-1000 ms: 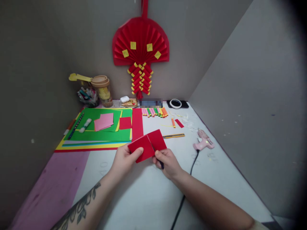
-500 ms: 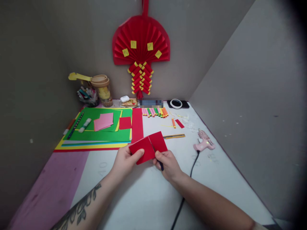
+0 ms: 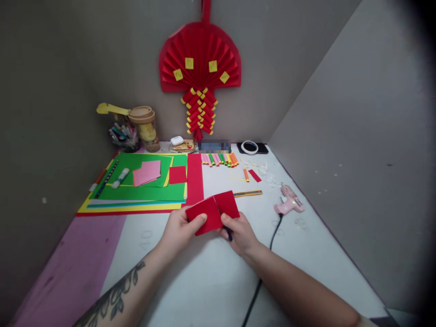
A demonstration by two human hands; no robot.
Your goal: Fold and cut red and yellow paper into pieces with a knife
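My left hand point(image 3: 184, 227) is closed on the left part of a red paper piece point(image 3: 203, 213), thumb flat on top. In my right hand point(image 3: 241, 231) is a pair of dark-handled scissors point(image 3: 229, 235), mostly hidden by the fingers and paper. Their thin blade shows along a slit running from the paper's far edge down towards my right thumb. The right part of the paper stands over the right fingers. Both hands are above the white table, close together at its middle.
A pink glue gun point(image 3: 289, 202) with a black cord lies to the right. A yellow cutter knife point(image 3: 248, 193) is behind my hands. Coloured sheets point(image 3: 150, 193) are stacked at left. Several small paper rolls point(image 3: 220, 159) line the back, below a red hanging fan point(image 3: 200, 54).
The paper and both hands have shifted slightly down and to the right. The paper looks a little flatter in view, and the slit remains between its two parts.
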